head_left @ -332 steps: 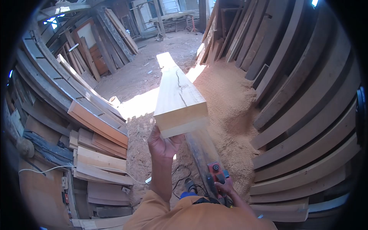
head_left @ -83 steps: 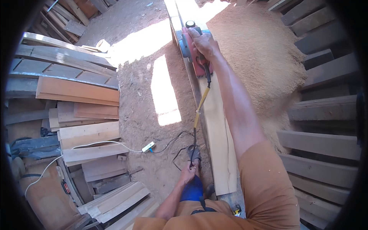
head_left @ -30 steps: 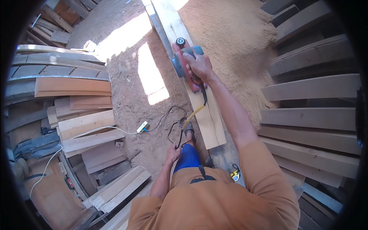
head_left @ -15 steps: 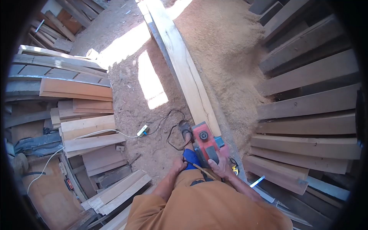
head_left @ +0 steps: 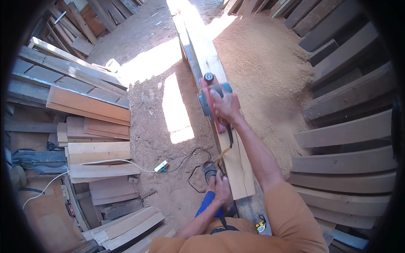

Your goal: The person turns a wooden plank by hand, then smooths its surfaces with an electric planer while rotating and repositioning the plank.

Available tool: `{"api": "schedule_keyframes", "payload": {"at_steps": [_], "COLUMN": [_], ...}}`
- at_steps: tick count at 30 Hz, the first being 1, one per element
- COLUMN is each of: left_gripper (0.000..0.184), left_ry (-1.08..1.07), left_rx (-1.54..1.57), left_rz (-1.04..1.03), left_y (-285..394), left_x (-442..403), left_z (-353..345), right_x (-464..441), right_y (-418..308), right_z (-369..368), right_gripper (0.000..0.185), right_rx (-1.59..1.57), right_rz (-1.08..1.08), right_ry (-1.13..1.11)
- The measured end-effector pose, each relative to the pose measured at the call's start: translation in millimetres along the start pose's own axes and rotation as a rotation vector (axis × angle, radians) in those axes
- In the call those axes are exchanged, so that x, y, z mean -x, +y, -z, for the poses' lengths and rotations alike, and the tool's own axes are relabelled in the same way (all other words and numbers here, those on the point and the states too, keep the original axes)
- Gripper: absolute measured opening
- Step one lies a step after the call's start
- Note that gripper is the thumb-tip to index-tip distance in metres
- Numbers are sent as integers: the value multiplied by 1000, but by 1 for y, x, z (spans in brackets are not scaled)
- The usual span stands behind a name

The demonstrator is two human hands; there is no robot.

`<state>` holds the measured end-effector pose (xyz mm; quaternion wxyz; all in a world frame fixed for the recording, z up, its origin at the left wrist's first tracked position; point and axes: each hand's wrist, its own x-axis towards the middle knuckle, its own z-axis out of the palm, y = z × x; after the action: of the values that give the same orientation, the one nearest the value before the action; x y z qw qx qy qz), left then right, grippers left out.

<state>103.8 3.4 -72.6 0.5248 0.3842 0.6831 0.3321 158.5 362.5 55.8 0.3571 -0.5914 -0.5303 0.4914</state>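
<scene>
The board (head_left: 236, 168) stretches ahead of the red planer (head_left: 207, 92), clamped in the right grip (head_left: 228, 108); left grip (head_left: 222, 189), state unclear, is by the cord (head_left: 230, 138). Sawdust (head_left: 265, 71) lies beyond the board's right edge.

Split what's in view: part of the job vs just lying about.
In the job:
red power tool, in the right hand
cracked board under it
its cord, by the left hand
power strip, probably its supply

Seemingly lying about:
tape measure
planks at left
boards at right

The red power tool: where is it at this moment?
In the head view, the red power tool is slightly above and right of centre, on the pale plank, in the right hand.
</scene>
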Motion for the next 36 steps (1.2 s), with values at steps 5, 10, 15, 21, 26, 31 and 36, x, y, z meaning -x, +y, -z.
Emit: {"api": "schedule_keyframes", "payload": {"at_steps": [5,10,15,21,26,31,36], "left_gripper": [69,69,69,82,91,72,62], "left_ry": [78,56,28,-61,-86,-237,-208], "left_rx": [-88,-115,-212,629,1004,879,734], "left_rz": [-274,-261,-259,317,753,916,820], "left_y": [1,13,37,-67,-74,-107,-151], "left_x": [1,2,3,3,45,101,79], "left_z": [-36,-31,-18,-10,4,1,7], "right_x": [-117,-140,-60,141,343,471,402], "right_y": [-71,-68,-37,11,79,102,85], "right_z": [-4,-7,14,54,89,110,93], "right_gripper": [69,70,61,44,70,61,57], "right_rx": [118,108,62,-10,-46,-41,-43], "right_rz": [12,-7,-22,-152,-209,-181,-175], "right_ry": [-16,-22,-8,-156,-240,-168,-129]}}
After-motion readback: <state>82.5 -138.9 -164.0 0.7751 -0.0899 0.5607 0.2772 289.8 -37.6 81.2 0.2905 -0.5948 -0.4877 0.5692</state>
